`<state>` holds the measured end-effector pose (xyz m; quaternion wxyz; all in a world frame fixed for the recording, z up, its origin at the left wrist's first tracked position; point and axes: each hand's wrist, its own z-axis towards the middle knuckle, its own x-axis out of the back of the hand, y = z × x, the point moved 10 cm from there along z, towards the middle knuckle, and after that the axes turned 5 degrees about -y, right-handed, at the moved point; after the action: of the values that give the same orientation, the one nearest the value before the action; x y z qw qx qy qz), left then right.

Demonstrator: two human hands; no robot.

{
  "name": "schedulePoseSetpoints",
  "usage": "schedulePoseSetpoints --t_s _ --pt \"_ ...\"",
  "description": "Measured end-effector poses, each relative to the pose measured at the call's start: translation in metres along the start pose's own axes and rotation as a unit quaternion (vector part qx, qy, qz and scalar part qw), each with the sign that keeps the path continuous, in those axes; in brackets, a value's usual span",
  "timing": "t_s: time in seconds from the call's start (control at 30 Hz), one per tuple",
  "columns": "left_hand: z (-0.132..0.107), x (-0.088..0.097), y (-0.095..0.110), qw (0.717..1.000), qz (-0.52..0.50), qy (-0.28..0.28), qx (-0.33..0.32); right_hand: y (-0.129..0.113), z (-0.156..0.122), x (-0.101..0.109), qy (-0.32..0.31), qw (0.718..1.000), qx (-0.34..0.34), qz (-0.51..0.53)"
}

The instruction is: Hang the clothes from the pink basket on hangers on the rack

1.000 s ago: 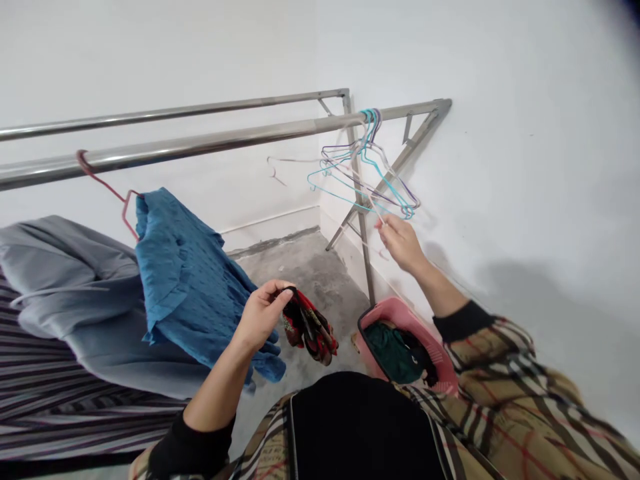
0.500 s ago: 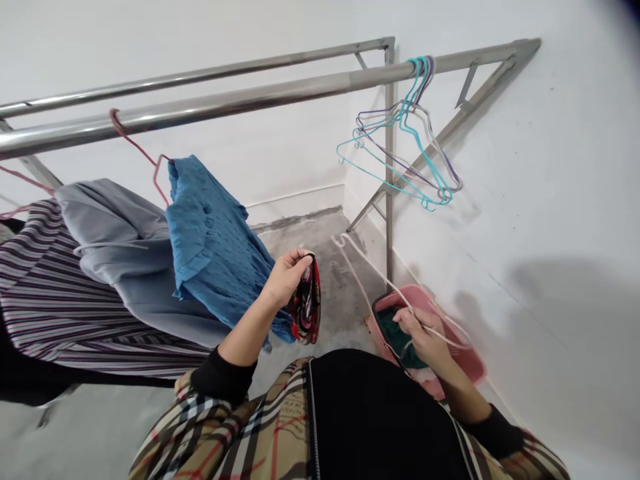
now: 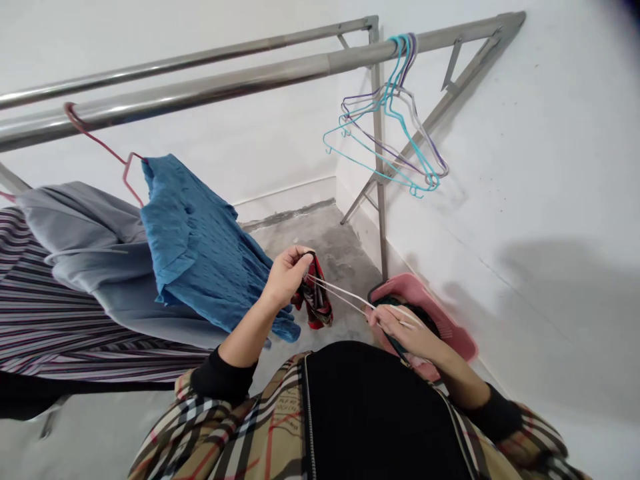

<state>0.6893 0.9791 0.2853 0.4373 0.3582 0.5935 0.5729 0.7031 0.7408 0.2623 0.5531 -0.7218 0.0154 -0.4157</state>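
My left hand [image 3: 287, 277] grips the top edge of a small red and black patterned garment [image 3: 316, 303], which hangs below it. My right hand [image 3: 403, 331] holds a white wire hanger [image 3: 345, 297] low over a pink plastic laundry basket [image 3: 425, 310]. The hanger stretches left, and its far end reaches the garment at my left hand. A dark green cloth [image 3: 387, 308] lies in the basket, partly hidden by my right hand and forearm.
Two steel rack rails [image 3: 200, 87] cross above. Several coloured wire hangers [image 3: 390, 127] hang together near the right end. A blue shirt [image 3: 195, 247] hangs from a pink hanger [image 3: 100, 143], with grey and striped clothes [image 3: 65, 267] at left. Walls meet behind a concrete floor [image 3: 325, 243].
My right hand has brought the white hanger down from the rail to above the basket. Its far end has swung left to the garment, which now hangs straighter from my left hand.
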Motion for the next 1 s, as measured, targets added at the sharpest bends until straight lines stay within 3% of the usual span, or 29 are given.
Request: schedulePoseSetpoints --t_s 0.13,0.23,0.3,0.43,0.47,0.53,0.6,0.67,0.77,0.83,0.9,1.0 --pt "-0.021 -0.045 -0.005 0.990 0.099 -0.095 -0.021 0.002 0.031 -0.015 0.014 0.998 0.008 0.061" --pt "-0.039 -0.079 -0.002 0.950 0.232 -0.191 -0.083 0.013 0.048 -0.015 0.063 0.989 0.002 0.136" --pt "-0.046 -0.088 0.012 0.896 0.355 -0.203 -0.172 0.023 0.052 -0.009 0.091 0.980 -0.009 0.177" --pt "-0.051 -0.083 0.056 0.745 0.548 -0.099 -0.369 0.022 0.048 0.010 0.103 0.983 0.005 0.150" --pt "-0.049 -0.081 0.062 0.719 0.568 -0.091 -0.390 0.018 0.047 0.017 0.106 0.986 0.018 0.128" --pt "-0.043 -0.081 0.066 0.694 0.591 -0.117 -0.395 0.007 0.046 0.032 0.125 0.988 0.041 0.086" --pt "-0.037 -0.082 0.065 0.692 0.599 -0.155 -0.372 0.000 0.044 0.047 0.164 0.983 0.051 0.058" --pt "-0.033 -0.078 0.066 0.702 0.602 -0.157 -0.345 -0.001 0.038 0.064 0.243 0.968 0.054 0.038" --pt "-0.033 -0.067 0.076 0.729 0.594 -0.109 -0.322 0.010 0.005 0.082 0.426 0.903 0.057 -0.008" --pt "-0.035 -0.058 0.083 0.744 0.586 -0.073 -0.313 0.026 -0.015 0.077 0.496 0.867 0.048 -0.026" --pt "-0.037 -0.051 0.089 0.755 0.578 -0.041 -0.307 0.045 -0.014 0.057 0.465 0.885 0.030 -0.017" --pt "-0.041 -0.049 0.096 0.755 0.576 -0.016 -0.313 0.071 0.020 0.009 0.281 0.959 -0.026 0.032"
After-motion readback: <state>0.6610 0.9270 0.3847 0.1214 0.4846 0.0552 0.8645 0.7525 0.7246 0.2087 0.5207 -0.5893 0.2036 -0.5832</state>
